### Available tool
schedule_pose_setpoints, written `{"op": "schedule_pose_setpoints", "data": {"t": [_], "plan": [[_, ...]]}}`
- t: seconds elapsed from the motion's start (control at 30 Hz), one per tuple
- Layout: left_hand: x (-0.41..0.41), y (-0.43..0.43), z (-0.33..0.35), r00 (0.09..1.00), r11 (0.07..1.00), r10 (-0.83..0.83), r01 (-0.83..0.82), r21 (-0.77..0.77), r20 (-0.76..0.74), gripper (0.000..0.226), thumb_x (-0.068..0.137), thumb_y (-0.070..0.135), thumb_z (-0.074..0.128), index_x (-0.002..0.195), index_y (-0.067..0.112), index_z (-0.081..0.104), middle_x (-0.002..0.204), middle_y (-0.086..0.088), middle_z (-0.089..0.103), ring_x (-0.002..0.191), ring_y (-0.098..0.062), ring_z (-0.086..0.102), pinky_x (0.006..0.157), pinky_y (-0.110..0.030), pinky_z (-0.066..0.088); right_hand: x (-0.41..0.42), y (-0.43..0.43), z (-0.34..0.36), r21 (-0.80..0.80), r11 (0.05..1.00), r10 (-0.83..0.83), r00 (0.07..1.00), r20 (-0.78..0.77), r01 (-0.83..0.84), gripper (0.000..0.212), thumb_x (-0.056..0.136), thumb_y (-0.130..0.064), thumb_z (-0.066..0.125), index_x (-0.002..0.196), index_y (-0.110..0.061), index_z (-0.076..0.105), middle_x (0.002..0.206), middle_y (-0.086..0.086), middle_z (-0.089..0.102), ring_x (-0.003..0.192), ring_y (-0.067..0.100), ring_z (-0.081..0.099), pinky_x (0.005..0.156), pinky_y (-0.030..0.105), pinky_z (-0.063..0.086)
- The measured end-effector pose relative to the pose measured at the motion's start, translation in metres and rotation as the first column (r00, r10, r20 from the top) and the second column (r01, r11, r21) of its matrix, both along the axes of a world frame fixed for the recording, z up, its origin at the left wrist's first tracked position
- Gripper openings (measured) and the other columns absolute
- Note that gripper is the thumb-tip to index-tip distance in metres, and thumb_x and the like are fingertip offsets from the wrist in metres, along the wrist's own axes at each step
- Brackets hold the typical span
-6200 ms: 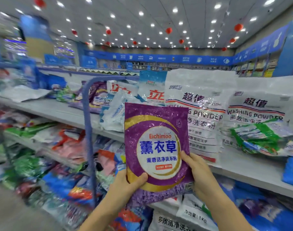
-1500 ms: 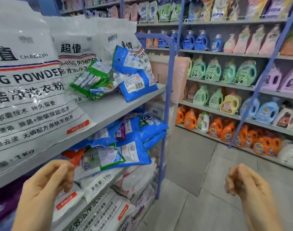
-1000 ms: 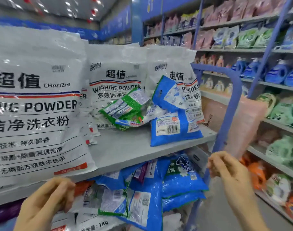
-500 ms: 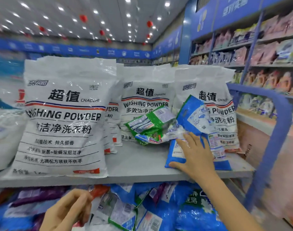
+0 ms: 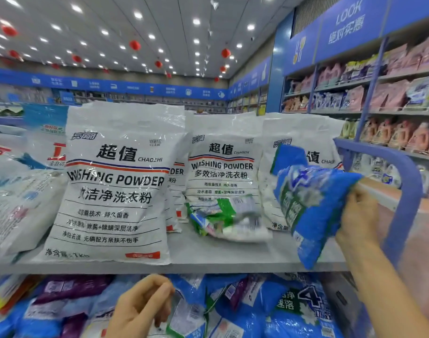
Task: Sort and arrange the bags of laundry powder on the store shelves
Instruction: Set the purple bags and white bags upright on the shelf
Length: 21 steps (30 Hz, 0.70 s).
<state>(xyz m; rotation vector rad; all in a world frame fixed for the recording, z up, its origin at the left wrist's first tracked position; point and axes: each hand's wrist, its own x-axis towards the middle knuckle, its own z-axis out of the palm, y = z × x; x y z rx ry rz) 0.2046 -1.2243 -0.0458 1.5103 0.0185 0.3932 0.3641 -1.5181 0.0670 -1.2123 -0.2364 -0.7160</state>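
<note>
One blue powder bag (image 5: 311,211) clamped in R hand (image 5: 359,215); green packs (image 5: 223,215) left of fingers; L hand (image 5: 140,308) loosely curled, empty.

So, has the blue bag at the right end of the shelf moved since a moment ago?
Yes. The right hand now grips the blue bag and has lifted it off the shelf, forward and rightward from the white bag it leaned on.
</note>
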Motion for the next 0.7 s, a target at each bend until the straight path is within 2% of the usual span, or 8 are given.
{"op": "schedule_pose_setpoints", "data": {"t": [0.07,0.17,0.27,0.37,0.43,0.53,0.63,0.7], "plan": [[0.008,-0.011,0.007,0.997,0.997,-0.081,0.081,0.004,0.007,0.014,0.088,-0.008,0.054,0.075,-0.010,0.057,0.048,-0.012,0.047,0.044,-0.015,0.042,0.043,-0.018,0.035,-0.010,0.005,0.014,0.325,0.921,0.235,0.972,-0.023,-0.215,0.041,0.102,-0.019,0.033,0.081,-0.023,0.068,0.069,-0.014,0.071,0.063,0.004,0.067,0.056,0.021,0.056],[0.025,-0.029,0.020,0.985,0.985,-0.164,0.166,0.054,-0.048,0.014,0.085,0.016,0.070,0.088,0.003,0.066,0.062,-0.004,0.065,0.058,-0.010,0.057,0.054,-0.019,0.045,-0.031,0.033,0.029,0.473,0.800,0.336,0.928,0.159,-0.370,0.065,0.104,-0.028,0.021,0.070,-0.029,0.077,0.072,-0.018,0.072,0.068,-0.001,0.068,0.056,0.017,0.055],[0.043,-0.047,0.035,0.948,0.950,-0.307,0.310,0.029,-0.090,0.054,0.068,0.048,0.063,0.111,0.015,0.064,0.089,0.007,0.075,0.087,-0.008,0.069,0.077,-0.025,0.052,-0.042,0.058,0.022,0.536,0.694,0.408,0.876,0.259,-0.481,0.039,0.100,-0.029,0.031,0.096,-0.025,0.069,0.084,-0.018,0.072,0.078,0.000,0.069,0.062,0.021,0.056],[0.053,-0.066,0.059,0.868,0.848,-0.492,0.461,-0.262,-0.063,0.072,0.057,0.066,0.071,0.110,0.018,0.069,0.106,0.000,0.074,0.097,-0.019,0.070,0.082,-0.035,0.057,-0.043,0.083,-0.001,0.568,0.727,0.457,0.889,0.018,-0.386,0.040,0.102,-0.031,0.026,0.135,-0.017,0.042,0.135,-0.001,0.054,0.120,0.020,0.053,0.088,0.027,0.046],[0.054,-0.071,0.066,0.835,0.715,-0.550,0.481,-0.507,0.016,0.065,0.054,0.057,0.080,0.106,0.018,0.071,0.108,-0.008,0.073,0.094,-0.025,0.071,0.070,-0.037,0.060,-0.046,0.094,-0.020,0.572,0.738,0.449,0.893,-0.022,-0.357,0.043,0.103,-0.031,0.021,0.129,-0.016,0.052,0.132,0.007,0.054,0.115,0.022,0.056,0.080,0.022,0.050],[0.052,-0.058,0.050,0.895,0.681,-0.445,0.347,-0.645,0.012,0.057,0.061,0.034,0.070,0.113,0.011,0.064,0.101,-0.018,0.073,0.083,-0.033,0.072,0.056,-0.038,0.059,-0.054,0.088,-0.031,0.365,0.731,0.647,0.756,-0.100,-0.577,0.034,0.088,-0.045,0.055,0.086,-0.021,0.078,0.095,0.004,0.073,0.082,0.018,0.071,0.058,0.028,0.058],[0.051,-0.035,0.036,0.937,0.771,-0.349,0.299,-0.562,0.020,0.057,0.055,0.031,0.075,0.108,0.013,0.066,0.100,-0.021,0.072,0.084,-0.038,0.071,0.060,-0.042,0.059,-0.046,0.058,-0.020,0.039,0.721,0.693,0.718,-0.071,-0.692,0.080,0.061,-0.067,0.072,0.122,-0.017,0.062,0.124,0.006,0.064,0.115,0.018,0.060,0.092,0.041,0.052],[0.050,-0.022,0.031,0.958,0.857,-0.285,0.262,-0.444,0.015,0.060,0.050,0.031,0.081,0.105,0.012,0.066,0.097,-0.020,0.073,0.083,-0.036,0.072,0.061,-0.040,0.059,-0.042,0.056,-0.008,-0.244,0.729,0.628,0.767,-0.130,-0.639,0.071,0.070,-0.062,0.067,0.129,-0.025,0.051,0.124,-0.005,0.064,0.119,0.012,0.056,0.100,0.033,0.045]]}}
